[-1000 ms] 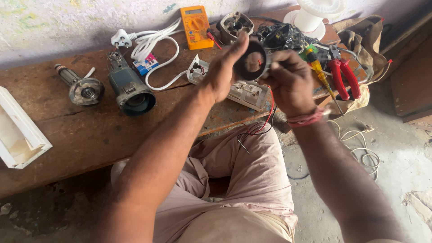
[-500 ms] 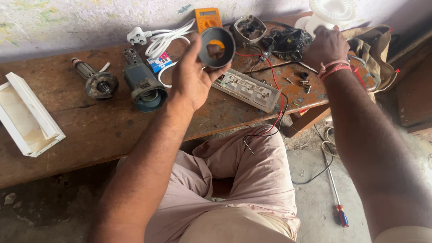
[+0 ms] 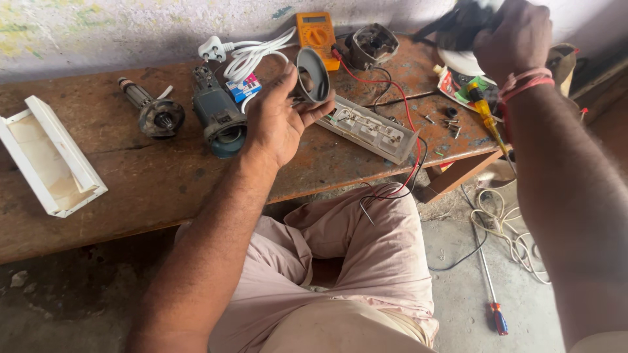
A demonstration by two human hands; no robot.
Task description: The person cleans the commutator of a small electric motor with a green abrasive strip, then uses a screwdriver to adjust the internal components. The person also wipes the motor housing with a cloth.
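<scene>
My left hand point(image 3: 278, 121) holds a round dark ring-shaped motor part point(image 3: 312, 75) just above the wooden bench point(image 3: 131, 189). Right of it lies a white switch board point(image 3: 369, 127) with red and black wires point(image 3: 409, 140). My right hand point(image 3: 513, 36) is raised at the far right of the bench, closed around a blurred dark object point(image 3: 461, 23). Left of my left hand lie a blue-grey motor housing point(image 3: 218, 117) and a rotor point(image 3: 150, 111).
An orange multimeter point(image 3: 317, 33), a white plug with cable point(image 3: 245, 55), a grey motor end cap point(image 3: 369, 46), a green-yellow screwdriver point(image 3: 484, 114) and loose screws point(image 3: 448, 121) lie on the bench. A white open box point(image 3: 49, 153) sits at the left. A red-handled screwdriver point(image 3: 494, 301) and coiled cable point(image 3: 513, 232) are on the floor.
My right hand has closed on the dark object at the back right and lifted it. My left hand has turned the ring part edge-on and lowered it slightly.
</scene>
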